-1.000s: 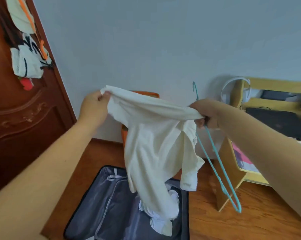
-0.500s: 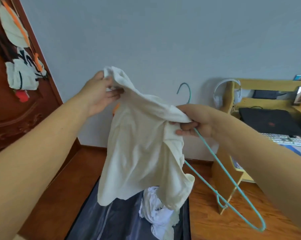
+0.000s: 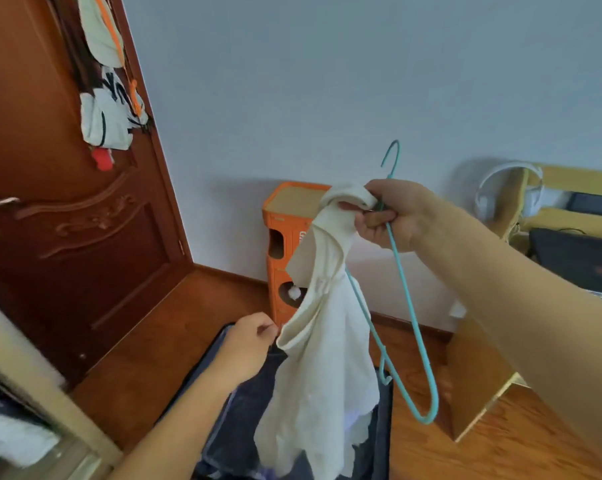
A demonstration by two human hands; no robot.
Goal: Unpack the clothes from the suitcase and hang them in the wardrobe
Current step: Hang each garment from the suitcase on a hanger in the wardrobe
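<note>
A cream garment [image 3: 323, 368] hangs down from my right hand [image 3: 391, 214], which grips its top edge together with a teal wire hanger [image 3: 408, 306]. The hanger's hook sticks up above the fist and its body slants down to the right of the cloth. My left hand [image 3: 249, 346] is lower, with curled fingers pinching the garment's left edge. Below, the open suitcase [image 3: 225, 441] with dark lining lies on the wooden floor, mostly hidden by the garment. The wardrobe's pale frame [image 3: 26, 362] shows at the lower left, with clothes dimly visible inside.
A brown carved door [image 3: 67, 237] with bags [image 3: 109, 116] hung on it fills the left. An orange cardboard tower [image 3: 285, 237] stands against the wall behind the suitcase. A wooden desk [image 3: 479, 375] with white headphones [image 3: 507, 188] and a laptop is at the right.
My left hand let go of the garment's top and dropped to its lower left edge. The garment now hangs long from my right hand instead of being stretched between both.
</note>
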